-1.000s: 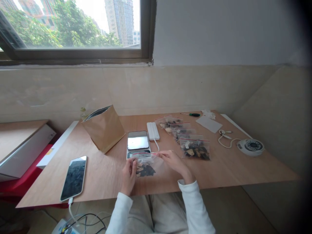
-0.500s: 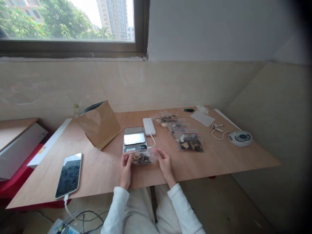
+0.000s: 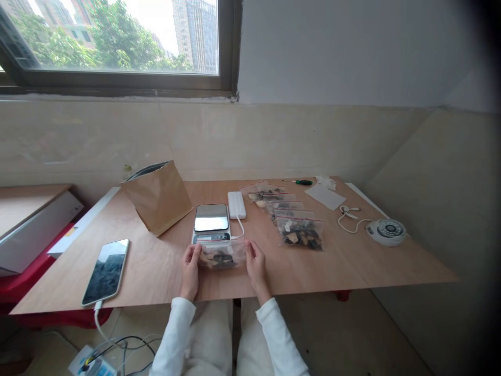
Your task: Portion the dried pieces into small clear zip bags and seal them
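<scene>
The left hand (image 3: 190,271) and right hand (image 3: 256,271), set apart, grip opposite ends of a light, soft zip-top bag (image 3: 222,257) of dried pieces (image 3: 217,259) on the counter (image 3: 136,271), just near of the digital scale (image 3: 211,222); its slippery film handles best by the edges.

lighting: bright daylight, entering through the window (image 3: 117,42) at 11 o'clock; sky overexposed to near white there.

shadows: soft and faint; a pale one beside the kraft paper bag (image 3: 156,201) at 10 o'clock, deeper shade below the front edge of the tabletop (image 3: 352,261) from 4 to 8 o'clock.

glare: white reflection on the steel scale platter (image 3: 211,217) just above centre; grey sheen on the phone screen (image 3: 105,272) at 8 o'clock; small highlights on the zip bag (image 3: 222,256) at 6 o'clock.

distortion: wide-angle bowing of straight lines toward the edges, strongest at the window's frame.

vignette: dark falloff along the rim from 1 to 3 o'clock.

focus: fair throughout; fine detail soft, small print unreadable.
</scene>
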Available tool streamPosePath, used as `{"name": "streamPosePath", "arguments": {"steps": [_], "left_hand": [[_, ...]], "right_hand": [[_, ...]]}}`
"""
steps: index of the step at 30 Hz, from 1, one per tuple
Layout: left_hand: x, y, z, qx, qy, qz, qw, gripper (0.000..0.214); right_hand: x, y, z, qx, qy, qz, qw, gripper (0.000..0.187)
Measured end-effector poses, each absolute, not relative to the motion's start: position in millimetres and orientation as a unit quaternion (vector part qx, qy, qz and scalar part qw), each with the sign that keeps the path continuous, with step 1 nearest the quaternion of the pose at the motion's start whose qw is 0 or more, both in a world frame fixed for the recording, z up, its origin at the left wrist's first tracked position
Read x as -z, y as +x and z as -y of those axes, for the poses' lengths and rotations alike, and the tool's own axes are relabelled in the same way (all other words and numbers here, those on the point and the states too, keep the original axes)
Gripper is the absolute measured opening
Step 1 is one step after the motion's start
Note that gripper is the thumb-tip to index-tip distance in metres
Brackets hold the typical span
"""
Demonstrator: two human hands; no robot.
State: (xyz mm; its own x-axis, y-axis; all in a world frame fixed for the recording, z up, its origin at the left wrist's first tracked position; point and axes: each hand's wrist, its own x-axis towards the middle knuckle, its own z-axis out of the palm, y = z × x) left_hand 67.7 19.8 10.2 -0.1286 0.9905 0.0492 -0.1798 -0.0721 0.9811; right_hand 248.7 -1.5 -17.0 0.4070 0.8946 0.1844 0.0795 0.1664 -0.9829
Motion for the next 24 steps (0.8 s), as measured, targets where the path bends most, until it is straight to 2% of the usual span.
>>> {"name": "streamPosePath", "arguments": {"steps": [8, 18, 24], "left_hand": [[-13, 72, -15, -0.571, 0.462, -0.495, 0.463, 0.034], [-18, 76, -10, -0.554, 0.524, -0.492, 0.42, 0.033], [-19, 77, -11, -0.559, 0.521, -0.492, 0.417, 0.034]], "right_hand": [[8, 248, 5, -0.353, -0.572, 0.371, 0.641, 0.052], [-16, 266, 1, -0.433, -0.497, 0.377, 0.651, 0.041], [2, 250, -6, -0.388, -0.527, 0.278, 0.704, 0.049]]}}
